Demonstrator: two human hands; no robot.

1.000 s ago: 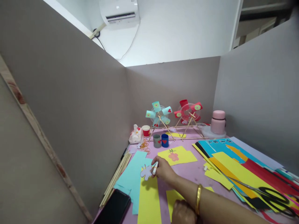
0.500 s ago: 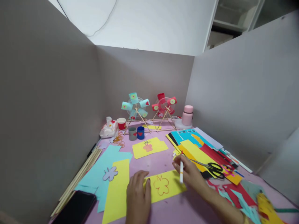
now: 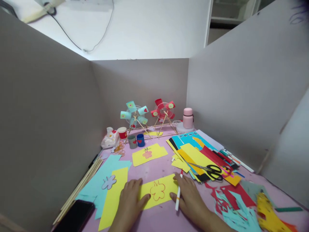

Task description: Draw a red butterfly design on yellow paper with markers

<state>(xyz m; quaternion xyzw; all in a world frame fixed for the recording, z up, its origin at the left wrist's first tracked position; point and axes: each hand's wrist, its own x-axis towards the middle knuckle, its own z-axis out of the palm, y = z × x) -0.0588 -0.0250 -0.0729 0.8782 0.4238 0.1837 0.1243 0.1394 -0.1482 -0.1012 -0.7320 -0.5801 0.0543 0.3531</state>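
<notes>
At lower centre, yellow sheet (image 3: 169, 184): flat on the pink surface (image 3: 159, 166), lying between the two hands. A flower outline (image 3: 157, 190) in red line sits at its middle.
Left hand (image 3: 130, 201): open, palm down, fingers laid over the sheet's left end. Judged to be pinning the paper against sliding.
Right hand (image 3: 191, 201): resting at the sheet's right end, fingers closed round a marker pen (image 3: 178, 197).
Pen attitude: white barrel, red tip pointing away from the person and just off the sheet's upper right corner. It is clear of the outline, so no line is being drawn at this moment.
Right of centre: scissors (image 3: 210, 169) lie on top of a fanned paper stack (image 3: 193, 154), near the right hand. Judged to be parked within easy reach.
Left of frame: teal paper (image 3: 106, 169) carries a yellow strip (image 3: 113, 199) and a pale flower cut-out (image 3: 109, 182). Wooden sticks (image 3: 82, 187) and a dark phone (image 3: 74, 217) lie along the partition, apart from the working patch.
Back of surface: teal paper wheel (image 3: 134, 114), red paper wheel (image 3: 163, 109), small cups (image 3: 136, 141) and a pink flask (image 3: 187, 118) stand against the rear partition, well apart from both hands.
Lower right: offcuts (image 3: 241, 206) in red, teal and yellow, loosely heaped.
</notes>
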